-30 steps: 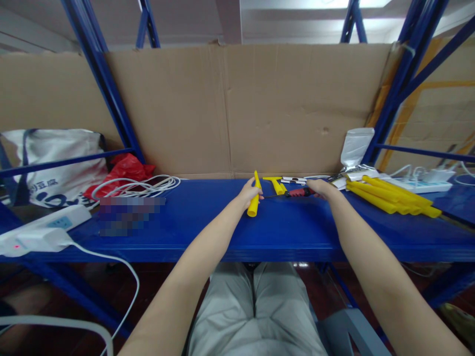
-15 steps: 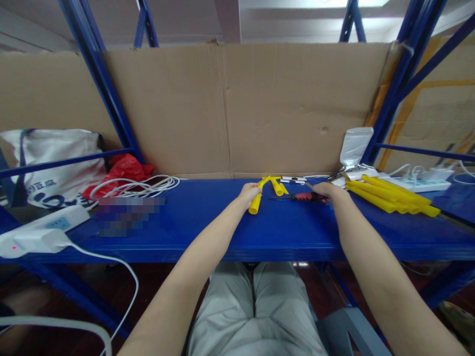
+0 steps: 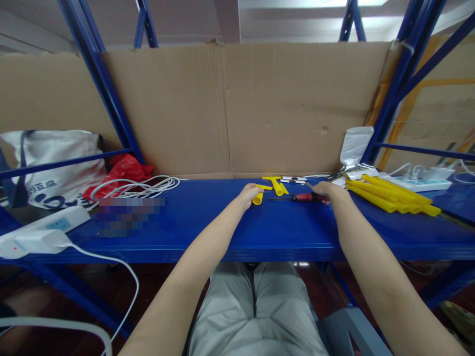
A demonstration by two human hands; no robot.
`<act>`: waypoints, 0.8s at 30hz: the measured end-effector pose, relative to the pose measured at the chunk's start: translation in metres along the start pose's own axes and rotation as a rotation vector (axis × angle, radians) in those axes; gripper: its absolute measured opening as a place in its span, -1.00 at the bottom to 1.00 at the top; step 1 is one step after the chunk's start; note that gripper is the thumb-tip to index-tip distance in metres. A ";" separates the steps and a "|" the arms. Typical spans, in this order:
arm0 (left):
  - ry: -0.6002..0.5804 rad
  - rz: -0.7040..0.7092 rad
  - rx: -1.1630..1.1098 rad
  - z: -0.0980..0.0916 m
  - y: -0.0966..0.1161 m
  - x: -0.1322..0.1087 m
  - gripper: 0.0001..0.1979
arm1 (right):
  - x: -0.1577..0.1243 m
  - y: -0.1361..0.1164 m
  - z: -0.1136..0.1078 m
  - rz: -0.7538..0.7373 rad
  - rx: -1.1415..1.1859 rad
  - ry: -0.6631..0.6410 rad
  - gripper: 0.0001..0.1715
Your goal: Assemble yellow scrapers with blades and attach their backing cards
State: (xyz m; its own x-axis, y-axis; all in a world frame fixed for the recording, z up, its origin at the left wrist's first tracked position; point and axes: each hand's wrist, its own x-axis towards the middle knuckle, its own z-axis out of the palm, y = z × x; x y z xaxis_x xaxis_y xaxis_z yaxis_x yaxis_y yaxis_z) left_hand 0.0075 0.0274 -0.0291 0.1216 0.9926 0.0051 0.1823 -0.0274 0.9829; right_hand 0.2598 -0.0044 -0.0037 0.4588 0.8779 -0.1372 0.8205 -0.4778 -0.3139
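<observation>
My left hand (image 3: pixel 248 195) is closed around a yellow plastic T-shaped scraper (image 3: pixel 257 199), its hollow round handle end towards me and its flat bar to the right. A second yellow T-shaped scraper (image 3: pixel 277 186) lies just beyond, with a small yellow piece (image 3: pixel 284 188) against it. My right hand (image 3: pixel 324 189) is closed at the fingertips on a thin grey strip (image 3: pixel 309 186), perhaps a blade. Right below those fingers lies a screwdriver (image 3: pixel 302 197) with a red and black handle, its shaft pointing left; the hand partly covers the handle's end.
Yellow tubes (image 3: pixel 393 195) are piled at the right, beside an opened silver packet (image 3: pixel 354 148) and a power strip (image 3: pixel 421 184). White-and-black strips (image 3: pixel 293 179) lie near the cardboard wall (image 3: pixel 230 109). Coiled white cable (image 3: pixel 159 185), a red bag (image 3: pixel 128 168) and another power strip (image 3: pixel 55 222) occupy the left.
The scraper in my left hand has been turned: its handle points less far towards me and its bar now extends right. My right hand stays in place.
</observation>
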 end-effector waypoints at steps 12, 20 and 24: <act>0.174 0.181 0.607 -0.021 0.001 0.001 -0.78 | 0.007 -0.002 -0.001 -0.080 -0.134 0.175 -0.57; 0.071 0.183 1.003 -0.030 -0.001 -0.001 -0.77 | -0.016 -0.014 -0.005 -0.066 -0.101 0.396 -0.48; 0.070 0.187 0.979 -0.028 -0.001 -0.002 -0.79 | -0.019 -0.025 -0.006 -0.095 -0.082 0.456 -0.53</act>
State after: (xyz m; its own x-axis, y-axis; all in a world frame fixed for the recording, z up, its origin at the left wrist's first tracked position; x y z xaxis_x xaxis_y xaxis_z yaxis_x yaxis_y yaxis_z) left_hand -0.0198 0.0287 -0.0248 0.1784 0.9661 0.1864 0.8935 -0.2385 0.3806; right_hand 0.2322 -0.0093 0.0126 0.4686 0.8231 0.3209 0.8817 -0.4133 -0.2275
